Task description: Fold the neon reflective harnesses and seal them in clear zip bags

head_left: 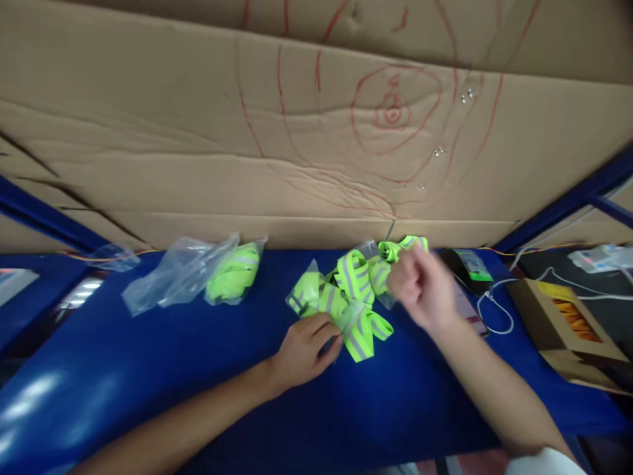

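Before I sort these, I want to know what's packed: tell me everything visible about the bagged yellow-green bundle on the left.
The yellow-green bundle has pale gray stripes and looks like folded or rolled fabric band. It sits in a clear, creased plastic bag on the blue tabletop, near the cardboard panel. Crumpled clear plastic lies against its left side. Neither left hand nor right hand touches it. Blur hides finer detail.

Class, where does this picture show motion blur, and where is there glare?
In the head view, the right hand is smeared by blur, while the left hand looks crisper; also in the head view, pale glare marks the blue tabletop at lower left.
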Available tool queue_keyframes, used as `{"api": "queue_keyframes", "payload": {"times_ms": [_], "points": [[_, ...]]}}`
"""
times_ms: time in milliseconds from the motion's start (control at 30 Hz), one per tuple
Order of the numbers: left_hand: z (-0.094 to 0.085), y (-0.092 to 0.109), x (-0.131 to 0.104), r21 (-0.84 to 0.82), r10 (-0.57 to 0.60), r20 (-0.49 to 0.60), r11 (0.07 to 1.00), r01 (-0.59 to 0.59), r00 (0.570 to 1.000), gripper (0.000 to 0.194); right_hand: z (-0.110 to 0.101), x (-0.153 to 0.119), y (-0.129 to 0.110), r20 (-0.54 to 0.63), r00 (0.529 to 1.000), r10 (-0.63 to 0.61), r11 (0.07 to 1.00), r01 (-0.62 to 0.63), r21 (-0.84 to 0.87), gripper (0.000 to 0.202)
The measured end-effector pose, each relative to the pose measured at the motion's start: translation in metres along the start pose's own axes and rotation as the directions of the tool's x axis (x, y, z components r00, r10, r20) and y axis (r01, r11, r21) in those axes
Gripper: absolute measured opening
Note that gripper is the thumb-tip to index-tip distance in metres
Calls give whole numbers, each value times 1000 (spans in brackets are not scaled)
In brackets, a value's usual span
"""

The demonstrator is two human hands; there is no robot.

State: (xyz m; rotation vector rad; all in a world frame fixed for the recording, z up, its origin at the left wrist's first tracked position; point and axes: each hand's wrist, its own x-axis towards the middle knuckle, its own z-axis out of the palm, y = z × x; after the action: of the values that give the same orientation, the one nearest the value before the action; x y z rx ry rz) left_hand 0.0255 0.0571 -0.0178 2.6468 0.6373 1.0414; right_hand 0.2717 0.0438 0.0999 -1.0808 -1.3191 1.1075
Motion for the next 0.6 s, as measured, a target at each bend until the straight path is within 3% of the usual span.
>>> {"api": "queue_keyframes", "payload": {"times_ms": [33,100,133,200,267,300,367,400,467,600], "points": [[1,0,-1,6,10,0,1000,-10,1000,12,-15,8,-22,-94,993,-64,973,83,213,59],[3,-1,-2,22,14,-2,1000,-14,1000,9,-43,26,-53,-234,954,-185,809,283,515,53],[4,-1,-3,28,10,-3,1000,-10,1000,8,-55,35,-60,-266,932,-246,648,362,670,55],[6,0,-4,79,11,-2,997,-11,1000,6,-74,54,-56,-345,913,-220,196,388,901,55],[7,1,-4,182,37,18,982,-40,999,9,-83,69,-35,-422,896,-141,-311,364,878,49],[7,1,-4,236,53,33,970,-60,998,13,-86,76,-23,-388,919,-62,-533,298,792,43],[7,2,-3,302,72,57,950,-86,996,18,-91,83,-1,-335,942,12,-866,177,467,32],[6,2,-3,302,74,62,949,-90,995,17,-94,85,7,-311,950,22,-935,130,330,29],[6,2,-3,280,74,62,956,-88,995,12,-103,84,16,-315,949,25,-973,95,209,31],[8,2,-4,239,50,66,969,-64,997,3,-111,81,15,-349,937,36,-905,179,387,34]]}}
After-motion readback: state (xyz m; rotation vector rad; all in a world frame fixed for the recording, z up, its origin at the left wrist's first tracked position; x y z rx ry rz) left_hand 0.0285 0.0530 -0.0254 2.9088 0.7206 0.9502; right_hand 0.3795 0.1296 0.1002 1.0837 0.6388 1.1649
